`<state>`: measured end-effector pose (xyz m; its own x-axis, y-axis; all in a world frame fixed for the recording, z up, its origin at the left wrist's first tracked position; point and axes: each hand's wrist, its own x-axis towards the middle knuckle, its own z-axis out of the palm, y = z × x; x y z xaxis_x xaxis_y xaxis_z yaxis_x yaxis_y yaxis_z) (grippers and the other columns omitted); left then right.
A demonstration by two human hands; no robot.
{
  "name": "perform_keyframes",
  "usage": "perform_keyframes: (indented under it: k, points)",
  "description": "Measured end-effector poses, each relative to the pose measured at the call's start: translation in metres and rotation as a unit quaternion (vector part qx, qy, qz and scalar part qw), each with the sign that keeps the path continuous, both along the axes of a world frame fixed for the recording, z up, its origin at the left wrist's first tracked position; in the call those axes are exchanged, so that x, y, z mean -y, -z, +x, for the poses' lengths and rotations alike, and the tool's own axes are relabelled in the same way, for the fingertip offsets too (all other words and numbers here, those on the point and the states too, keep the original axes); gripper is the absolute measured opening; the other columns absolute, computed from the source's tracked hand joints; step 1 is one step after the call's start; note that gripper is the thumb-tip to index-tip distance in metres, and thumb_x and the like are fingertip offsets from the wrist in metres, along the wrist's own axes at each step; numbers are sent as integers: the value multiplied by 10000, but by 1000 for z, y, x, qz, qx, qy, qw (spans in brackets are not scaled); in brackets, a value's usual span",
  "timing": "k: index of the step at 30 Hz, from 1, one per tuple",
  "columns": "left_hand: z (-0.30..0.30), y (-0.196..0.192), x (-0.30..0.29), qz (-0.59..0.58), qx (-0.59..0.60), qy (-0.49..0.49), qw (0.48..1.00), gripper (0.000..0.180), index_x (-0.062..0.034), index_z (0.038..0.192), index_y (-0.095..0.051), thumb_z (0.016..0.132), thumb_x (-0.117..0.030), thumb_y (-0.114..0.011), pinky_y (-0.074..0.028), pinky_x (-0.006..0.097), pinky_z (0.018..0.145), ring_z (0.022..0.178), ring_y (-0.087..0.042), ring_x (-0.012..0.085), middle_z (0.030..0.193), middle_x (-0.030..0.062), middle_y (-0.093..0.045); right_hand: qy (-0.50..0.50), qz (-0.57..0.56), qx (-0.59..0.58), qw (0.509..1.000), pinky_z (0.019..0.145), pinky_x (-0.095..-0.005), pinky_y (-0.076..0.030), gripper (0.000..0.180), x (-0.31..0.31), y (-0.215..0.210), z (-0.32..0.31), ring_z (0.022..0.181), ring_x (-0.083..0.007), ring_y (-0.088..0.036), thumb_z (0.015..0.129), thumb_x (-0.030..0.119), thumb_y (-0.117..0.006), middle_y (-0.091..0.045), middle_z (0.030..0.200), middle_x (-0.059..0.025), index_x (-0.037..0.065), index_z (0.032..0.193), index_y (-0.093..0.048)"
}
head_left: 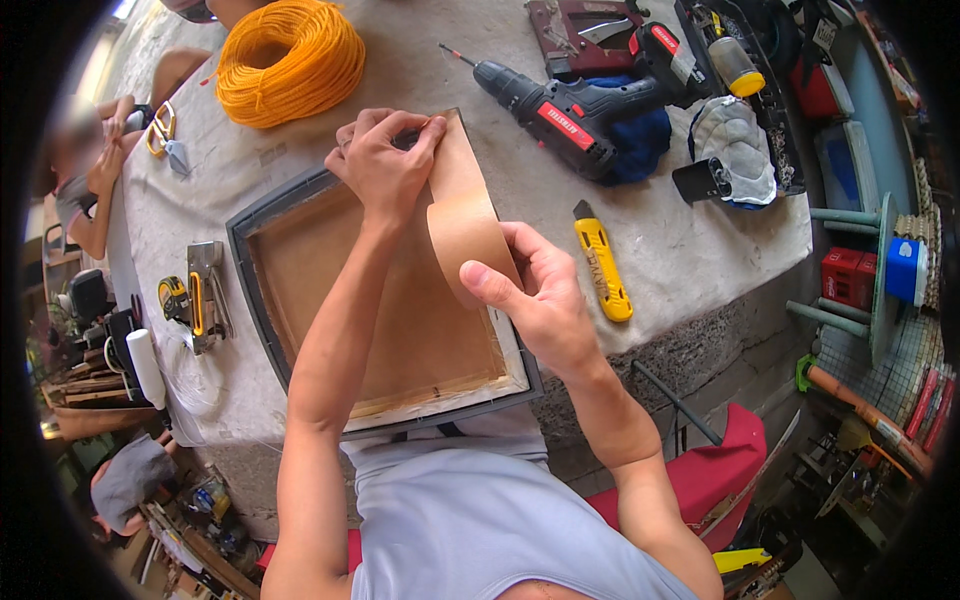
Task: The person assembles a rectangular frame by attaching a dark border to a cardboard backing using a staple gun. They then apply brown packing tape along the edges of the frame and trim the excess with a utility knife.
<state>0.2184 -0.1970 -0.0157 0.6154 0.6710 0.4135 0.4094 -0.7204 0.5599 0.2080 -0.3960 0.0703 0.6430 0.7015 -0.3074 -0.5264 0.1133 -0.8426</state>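
A picture frame (pixel 258 305) with a dark grey border lies back side up at the table's near edge, its brown backing panel (pixel 425 335) showing inside a pale inner wooden edge. Along its right side runs a wide strip of brown paper tape (pixel 462 190), which curls up and over toward me. At the far right corner, my left hand (pixel 385 165) pinches the tape's end against the frame. My right hand (pixel 548 300) grips the curled part, thumb on top and fingers behind it. To the right of that hand lies a yellow utility knife (pixel 604 268).
A coil of orange rope (pixel 290 62), scissors (pixel 167 138), a tape measure (pixel 175 300) and a metal stapler (pixel 206 290) are on the cloth-covered table. A cordless drill (pixel 570 120) and a work glove (pixel 733 150) lie far right. Other people sit at the left.
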Motion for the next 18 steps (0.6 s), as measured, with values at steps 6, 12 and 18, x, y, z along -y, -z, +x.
perform_keyframes:
  k: [6, 12, 18]
  points:
    - [1, -3, 2, -8, -13, -7, 1000, 180, -221, 794, -777, 710, -379, -798, -264, 395, 901, 970, -524, 155, 900, -74, -668, -6, -9, 6, 1000, 831, -247, -489, 423, 1, -2, 1, 930, -85, -584, 877, 206, -727, -641, 1035, -56, -37, 1181, -562]
    - [2, -4, 2, -13, -30, -12, 999, 213, -219, 796, -778, 699, -407, -798, -269, 408, 906, 996, -529, 183, 957, -29, -667, -5, 0, -1, 1000, 827, -248, -491, 435, 0, -2, 2, 925, -85, -586, 878, 212, -726, -645, 1029, -60, -52, 1179, -557]
    - [7, -5, -5, -10, -34, -59, 998, 394, -175, 920, -727, 670, -474, -788, -277, 407, 912, 1040, -533, 207, 953, 19, -629, -1, -7, -15, 1000, 811, -244, -496, 407, 0, 0, 5, 914, -82, -595, 886, 199, -715, -656, 1016, -56, -50, 1170, -563]
